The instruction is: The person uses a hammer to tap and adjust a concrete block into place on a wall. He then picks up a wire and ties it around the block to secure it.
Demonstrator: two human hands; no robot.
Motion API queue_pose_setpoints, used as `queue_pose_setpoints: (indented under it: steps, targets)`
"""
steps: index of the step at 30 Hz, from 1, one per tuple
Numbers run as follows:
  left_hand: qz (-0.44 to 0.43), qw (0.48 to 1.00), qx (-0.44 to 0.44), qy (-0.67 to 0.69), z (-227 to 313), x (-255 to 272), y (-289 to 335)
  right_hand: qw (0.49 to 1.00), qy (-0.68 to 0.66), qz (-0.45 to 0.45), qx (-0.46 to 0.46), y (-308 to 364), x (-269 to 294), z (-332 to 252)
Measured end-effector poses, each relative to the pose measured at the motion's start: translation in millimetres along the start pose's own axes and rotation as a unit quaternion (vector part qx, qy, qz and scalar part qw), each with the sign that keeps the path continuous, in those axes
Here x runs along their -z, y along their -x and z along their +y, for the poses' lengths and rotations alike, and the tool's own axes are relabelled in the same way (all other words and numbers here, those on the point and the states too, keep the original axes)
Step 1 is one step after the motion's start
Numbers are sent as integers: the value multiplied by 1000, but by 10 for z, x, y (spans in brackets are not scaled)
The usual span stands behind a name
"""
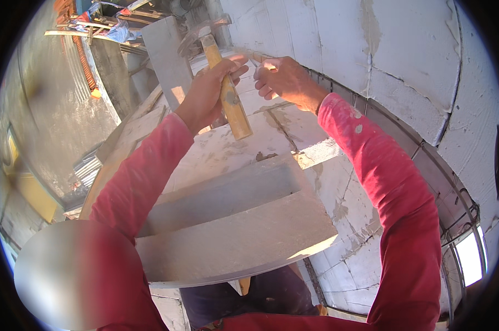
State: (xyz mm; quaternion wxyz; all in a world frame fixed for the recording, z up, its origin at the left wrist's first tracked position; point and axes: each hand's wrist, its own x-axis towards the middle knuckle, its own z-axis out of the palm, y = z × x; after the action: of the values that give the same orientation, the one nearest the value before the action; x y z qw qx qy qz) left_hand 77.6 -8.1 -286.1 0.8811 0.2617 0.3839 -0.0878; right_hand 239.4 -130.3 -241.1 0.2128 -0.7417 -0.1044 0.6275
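A claw hammer (235,113) with a worn yellowish wooden handle slants through my left hand (208,88). Its metal head points up and away, and the butt of the handle hangs toward me. The thumb and palm hold the handle while some fingers reach past it to the right. Just right of it, my right hand (291,83) is raised with its fingers curled together as in a pinch. Whatever sits between those fingertips is too small to name. Both hands are above a pale block surface (205,160).
Close before me lies a grey box-like piece (249,231) with a recessed channel. A grey board (164,55) stands beyond my left hand. White block wall (404,49) rises at right, with metal bars (454,193) along its foot. Scrap wood (100,25) is heaped far left.
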Motion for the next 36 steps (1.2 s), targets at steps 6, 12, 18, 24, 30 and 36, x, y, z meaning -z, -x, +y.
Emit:
queue_pose_setpoints:
  steps: [6,12,18,24,30,36]
  targets:
    - [-3,961,-62,-271,38,356,199,893,429,134,10,-924,855,1067]
    - [90,952,7,-294,2,868,410,823,554,114,-53,-1293,861,1697]
    - [194,905,71,-371,-73,1316,496,827,548,120,-44,-1543,902,2171]
    - [215,884,59,-411,-61,1446,578,809,575,110,-52,-1801,948,2405]
    - [217,871,99,-429,8,1390,770,800,588,112,-43,-1953,866,2449]
    - [212,885,64,-411,-47,1411,897,792,597,124,-3,-2084,924,2627]
